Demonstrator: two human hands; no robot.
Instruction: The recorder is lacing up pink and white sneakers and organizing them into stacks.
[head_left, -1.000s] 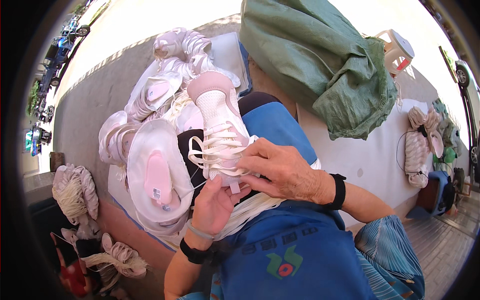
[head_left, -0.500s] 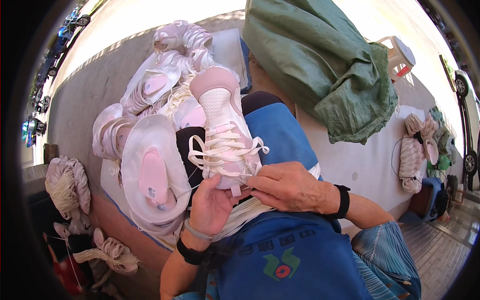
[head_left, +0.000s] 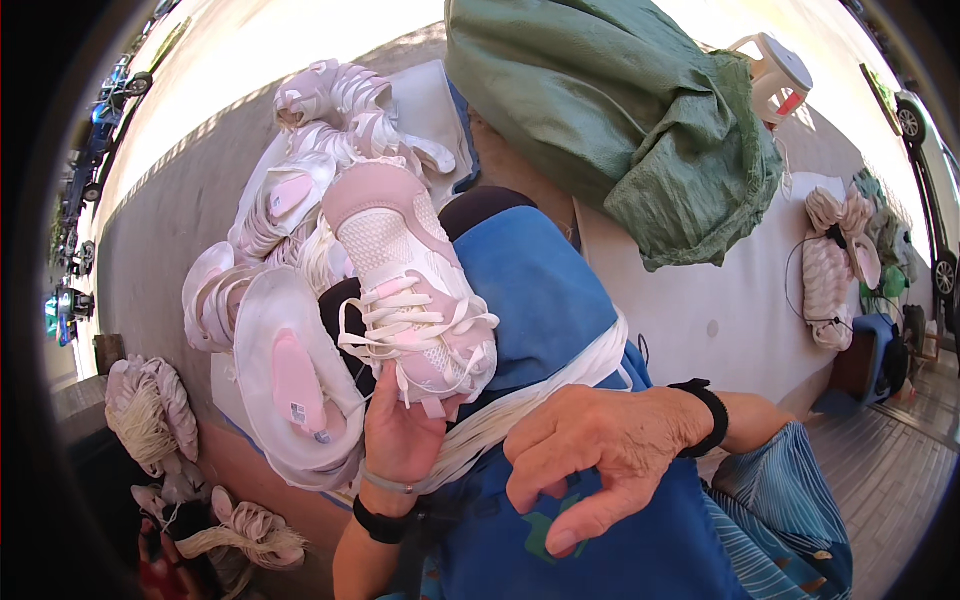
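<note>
A pink and white shoe upper (head_left: pixel 400 260) lies over my lap, its cream lace threaded in rows with loops hanging at the sides. My left hand (head_left: pixel 405 435) grips its near end, fingers partly hidden beneath it. My right hand (head_left: pixel 610 450) hovers over the blue apron (head_left: pixel 480 530), apart from the shoe upper. Its fingers are bent with the thumb held away, and nothing shows in them. A bundle of cream laces (head_left: pixel 575 375) stretches across my lap, between the shoe upper and my right hand.
More pink and white shoe uppers (head_left: pixel 290 380) are piled at the left, on a low surface. A large green sack (head_left: pixel 620 130) lies ahead, by a white stool (head_left: pixel 775 75). Tied bundles of uppers sit at far left (head_left: pixel 150 410) and far right (head_left: pixel 828 290).
My right hand has left the lace and drawn back toward me, lower over the apron. The shoe upper, still in my left hand, has shifted left and slightly down in view.
</note>
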